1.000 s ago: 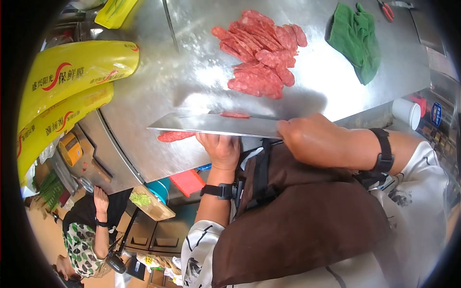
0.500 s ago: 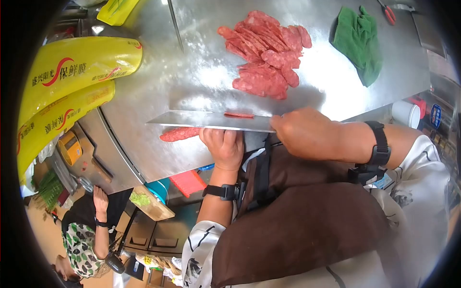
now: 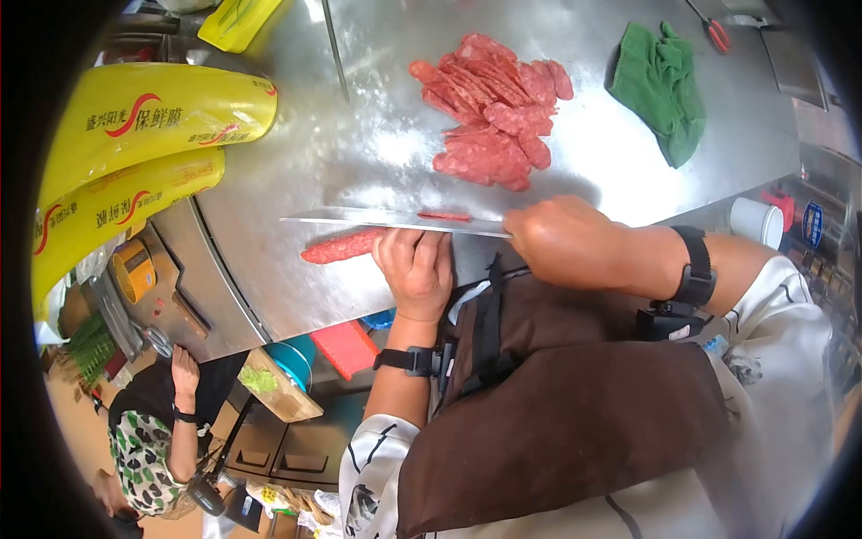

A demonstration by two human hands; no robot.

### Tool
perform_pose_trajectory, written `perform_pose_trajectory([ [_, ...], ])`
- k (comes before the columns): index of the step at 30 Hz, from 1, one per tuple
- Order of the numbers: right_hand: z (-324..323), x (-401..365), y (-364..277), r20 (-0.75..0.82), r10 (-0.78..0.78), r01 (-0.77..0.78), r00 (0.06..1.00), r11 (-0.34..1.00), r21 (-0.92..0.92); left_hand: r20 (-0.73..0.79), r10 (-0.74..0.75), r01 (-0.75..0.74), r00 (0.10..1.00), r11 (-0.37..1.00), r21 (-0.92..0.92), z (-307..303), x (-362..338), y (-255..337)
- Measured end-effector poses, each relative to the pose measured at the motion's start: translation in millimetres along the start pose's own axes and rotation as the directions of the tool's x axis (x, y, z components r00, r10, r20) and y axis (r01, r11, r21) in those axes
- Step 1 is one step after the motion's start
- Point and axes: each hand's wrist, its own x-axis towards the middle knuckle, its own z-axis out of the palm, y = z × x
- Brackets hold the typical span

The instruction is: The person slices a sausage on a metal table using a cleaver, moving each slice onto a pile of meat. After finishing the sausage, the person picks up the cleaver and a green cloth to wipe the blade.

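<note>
My right hand (image 3: 557, 241) is closed around the handle end of a wide knife (image 3: 359, 217), whose blade reaches left across the metal table. A thin red slice (image 3: 444, 216) clings to the blade's far side. Curled fingers of my left hand (image 3: 416, 274) press a length of red sausage (image 3: 341, 245) to the table, right against the blade. The sausage's left end sticks out past my fingers; its cut end is hidden. Beyond the knife lies a heap of sliced sausage (image 3: 492, 108).
A green cloth (image 3: 660, 90) and red-handled scissors (image 3: 716, 36) lie at the far right. Yellow cling-film rolls (image 3: 162, 112) stand at the left. Below them, another person's hand (image 3: 185, 370) rests at the table edge, close to a board with chopped greens (image 3: 285, 395).
The view has shifted slightly. My hands stay in nearly the same place, with the knife still against the sausage and the thin slice still on the blade.
</note>
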Motion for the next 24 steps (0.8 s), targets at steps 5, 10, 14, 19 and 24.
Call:
perform_pose_trajectory([
  [5, 7, -23, 4, -0.025, 0.082, -0.082, 0.996, 0.997, 0.011, -0.038, 0.012, -0.011, 0.999, 1.0, 0.023, 0, -3, -2],
  [10, 0, -43, 6, 0.016, 0.134, -0.134, 0.991, 0.991, -0.025, -0.045, 0.037, -0.035, 0.998, 0.999, 0.042, 0, -4, -3],
  [14, 0, -56, 11, -0.059, 0.219, -0.221, 0.974, 0.975, -0.029, -0.021, 0.043, -0.041, 0.999, 0.996, 0.085, -3, -3, 0],
  [19, -7, -63, -3, -0.117, 0.175, -0.177, 0.978, 0.984, -0.01, -0.035, 0.087, -0.081, 0.996, 0.986, 0.143, -3, -4, 0],
  [24, -11, -70, -18, -0.068, 0.123, -0.126, 0.99, 0.991, -0.044, -0.037, 0.056, -0.052, 0.998, 0.993, 0.102, -2, -13, -7],
])
